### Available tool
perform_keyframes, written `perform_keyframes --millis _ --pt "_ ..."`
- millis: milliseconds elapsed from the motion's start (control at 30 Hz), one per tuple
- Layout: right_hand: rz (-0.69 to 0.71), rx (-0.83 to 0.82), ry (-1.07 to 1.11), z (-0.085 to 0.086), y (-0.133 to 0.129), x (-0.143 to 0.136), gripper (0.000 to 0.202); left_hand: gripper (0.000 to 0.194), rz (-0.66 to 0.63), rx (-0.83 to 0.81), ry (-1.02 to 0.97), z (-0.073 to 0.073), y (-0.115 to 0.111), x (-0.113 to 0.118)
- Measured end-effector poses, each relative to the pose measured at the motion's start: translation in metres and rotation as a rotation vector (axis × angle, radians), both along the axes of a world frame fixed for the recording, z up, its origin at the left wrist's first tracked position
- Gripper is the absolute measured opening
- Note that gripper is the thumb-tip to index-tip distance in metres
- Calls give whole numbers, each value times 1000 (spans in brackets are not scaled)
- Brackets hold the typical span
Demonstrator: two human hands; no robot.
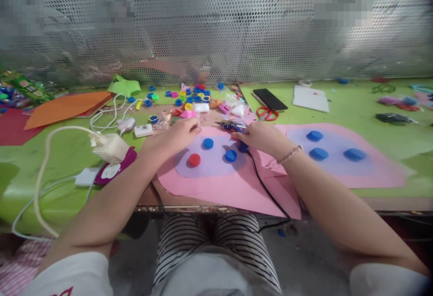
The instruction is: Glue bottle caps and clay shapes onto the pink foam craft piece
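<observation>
My right hand [262, 137] is wrapped round a dark blue hot glue gun [232, 126], its nozzle pointing left and its black cord running down off the table edge. My left hand [182, 132] is closed, fingertips together, above the back left of a pink sheet [209, 190]; whatever it pinches is too small to make out. On the lilac paper shape [189, 172] lying over that sheet are a red bottle cap [194, 160], a blue cap [208, 143] and another blue cap [230, 155], between and in front of my hands.
On the right, a second pink sheet [379, 176] bears a lilac shape with blue caps [319, 153]. Behind are loose caps [197, 99], scissors [267, 113] and a phone [269, 99]. Plugs [110, 147] and white cables crowd the left. A perforated metal screen [216, 30] stands behind.
</observation>
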State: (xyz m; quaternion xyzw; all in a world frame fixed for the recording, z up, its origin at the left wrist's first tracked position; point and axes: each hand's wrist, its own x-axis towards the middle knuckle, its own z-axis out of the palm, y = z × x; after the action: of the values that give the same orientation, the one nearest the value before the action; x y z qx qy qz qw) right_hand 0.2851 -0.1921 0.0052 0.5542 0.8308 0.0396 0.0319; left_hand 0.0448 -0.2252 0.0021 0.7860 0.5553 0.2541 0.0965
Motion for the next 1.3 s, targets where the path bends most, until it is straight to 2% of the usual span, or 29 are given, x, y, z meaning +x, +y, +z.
perform_keyframes --millis 233,400,733,900,1100,1300 --pt "8 -31 9 1 -2 -2 58 20 27 18 182 -3 8 -12" --pt "-20 6 -7 1 -2 2 60 24 54 4 300 -7 16 -26" --pt "-70 -36 -30 -9 2 -2 63 20 118 -14 420 -1 16 -33" --pt "-31 -69 -26 -15 7 -2 60 17 204 -9 532 4 11 -37" --pt "-18 -80 -18 -17 10 0 56 17 313 -220 691 0 10 -44" --pt "-27 -84 -17 -15 9 -1 47 32 431 -320 710 1 12 -48"
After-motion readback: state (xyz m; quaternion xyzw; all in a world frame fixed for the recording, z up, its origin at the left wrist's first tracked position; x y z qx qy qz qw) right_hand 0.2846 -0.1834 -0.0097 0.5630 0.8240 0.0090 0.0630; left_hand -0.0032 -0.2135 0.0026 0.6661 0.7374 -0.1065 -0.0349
